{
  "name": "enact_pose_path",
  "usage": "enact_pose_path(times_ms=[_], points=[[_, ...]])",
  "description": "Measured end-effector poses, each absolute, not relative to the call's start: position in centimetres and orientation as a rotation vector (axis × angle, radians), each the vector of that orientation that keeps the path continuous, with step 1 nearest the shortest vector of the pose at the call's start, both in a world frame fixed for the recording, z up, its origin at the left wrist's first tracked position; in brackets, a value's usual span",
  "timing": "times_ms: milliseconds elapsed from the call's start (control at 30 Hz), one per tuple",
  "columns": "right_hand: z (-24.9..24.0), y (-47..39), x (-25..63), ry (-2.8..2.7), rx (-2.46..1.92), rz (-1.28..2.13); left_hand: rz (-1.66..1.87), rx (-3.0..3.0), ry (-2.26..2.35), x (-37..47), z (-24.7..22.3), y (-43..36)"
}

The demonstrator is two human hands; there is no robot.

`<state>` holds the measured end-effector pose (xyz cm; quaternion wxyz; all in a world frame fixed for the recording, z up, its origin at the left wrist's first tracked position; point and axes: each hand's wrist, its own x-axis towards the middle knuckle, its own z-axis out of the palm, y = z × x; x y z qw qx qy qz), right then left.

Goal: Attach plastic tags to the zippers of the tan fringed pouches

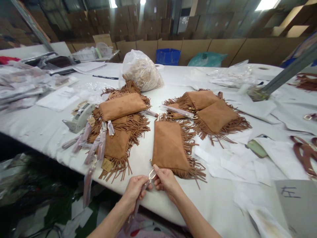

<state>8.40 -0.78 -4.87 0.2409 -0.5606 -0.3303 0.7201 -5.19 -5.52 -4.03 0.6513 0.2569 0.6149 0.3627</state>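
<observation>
My left hand is closed around a brown strap in clear plastic, whose lower end hangs past the table edge. My right hand pinches the gold-coloured metal clasp at the strap's upper end. Just beyond my fingers, a tan suede fringed pouch lies flat, a small metal ring at its near left corner. To the left is a pile of similar fringed pouches, with several plastic-wrapped straps dangling at its side. More fringed pouches lie at the right, a wrapped strap across them.
A grey tape dispenser stands by the left pile. Behind it sits a filled plastic bag. On the right are white paper scraps, a green-cased phone, a metal post and brown straps.
</observation>
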Motion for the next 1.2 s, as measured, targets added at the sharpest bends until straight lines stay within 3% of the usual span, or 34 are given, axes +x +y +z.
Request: enact_pose_path(times_ms=[500,667,900,1200], points=[[-4.8,-2.0,8.0,-0.934,-1.509,1.981,1.006,0.675,1.468,-4.2,-5.0,-6.6],[-4.8,-2.0,8.2,-0.921,-1.504,1.976,1.047,1.064,1.627,-4.0,-4.9,-7.2],[-4.6,-2.0,7.7,-1.042,-1.551,1.897,0.952,1.327,1.458,-4.8,-3.4,-7.6],[-5.9,-2.1,7.4,-1.098,-1.584,1.789,0.811,0.704,1.329,-4.4,-4.8,-6.7]])
